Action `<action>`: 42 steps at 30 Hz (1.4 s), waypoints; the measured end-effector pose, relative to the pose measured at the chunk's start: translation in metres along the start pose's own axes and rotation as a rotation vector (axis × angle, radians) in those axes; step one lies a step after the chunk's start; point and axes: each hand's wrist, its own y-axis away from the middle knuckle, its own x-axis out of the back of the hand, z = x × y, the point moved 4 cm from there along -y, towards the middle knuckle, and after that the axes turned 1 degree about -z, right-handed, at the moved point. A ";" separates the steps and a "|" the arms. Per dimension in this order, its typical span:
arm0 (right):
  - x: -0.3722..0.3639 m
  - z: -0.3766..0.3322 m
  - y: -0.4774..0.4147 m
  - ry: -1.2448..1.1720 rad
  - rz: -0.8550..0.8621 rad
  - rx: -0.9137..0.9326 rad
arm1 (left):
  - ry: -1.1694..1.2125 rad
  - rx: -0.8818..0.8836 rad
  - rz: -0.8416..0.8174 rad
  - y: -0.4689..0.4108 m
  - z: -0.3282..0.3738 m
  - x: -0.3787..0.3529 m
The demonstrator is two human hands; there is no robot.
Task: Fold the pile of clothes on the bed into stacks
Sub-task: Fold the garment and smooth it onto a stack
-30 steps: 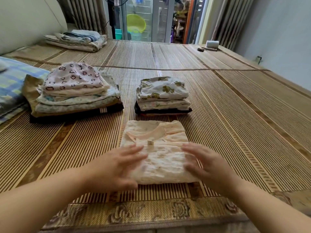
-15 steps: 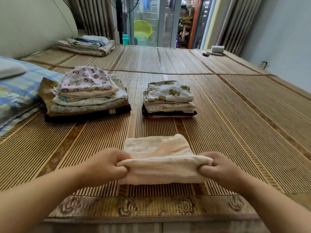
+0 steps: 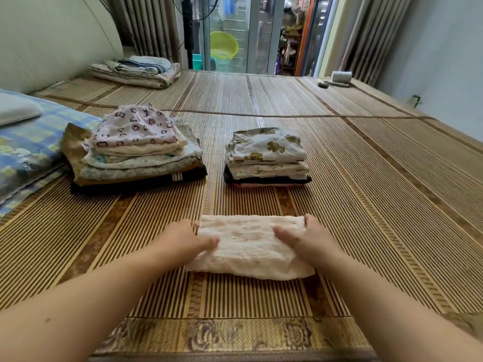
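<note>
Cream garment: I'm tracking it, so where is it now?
Head view, bottom centre: the cream garment lies on the bamboo mat, its ends gripped by the left hand and right hand, nearer than the smaller stack.

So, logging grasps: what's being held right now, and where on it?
The folded cream textured garment, gripped at its two short ends: left hand on the left end, right hand on the right, thumbs on top.

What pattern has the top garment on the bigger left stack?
The top garment is pale pink with dark-outlined hearts, best in the head view.
</note>
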 end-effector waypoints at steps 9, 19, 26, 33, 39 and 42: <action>-0.004 -0.002 -0.004 0.110 0.100 0.031 | 0.227 0.029 0.021 -0.012 0.003 -0.011; -0.006 0.007 0.011 0.018 -0.098 0.202 | 0.325 -0.193 -0.255 0.010 0.014 -0.030; 0.056 -0.056 -0.017 -0.019 0.026 0.400 | 0.433 -0.386 -0.056 -0.010 0.070 0.010; 0.108 -0.140 -0.123 -0.113 0.175 0.539 | 0.262 -0.514 0.208 -0.104 0.142 0.076; 0.094 -0.146 -0.214 0.213 0.130 0.410 | -0.041 -0.172 0.229 -0.190 0.151 0.079; 0.078 -0.150 -0.246 0.564 0.100 0.445 | -0.286 -0.233 0.262 -0.219 0.158 0.070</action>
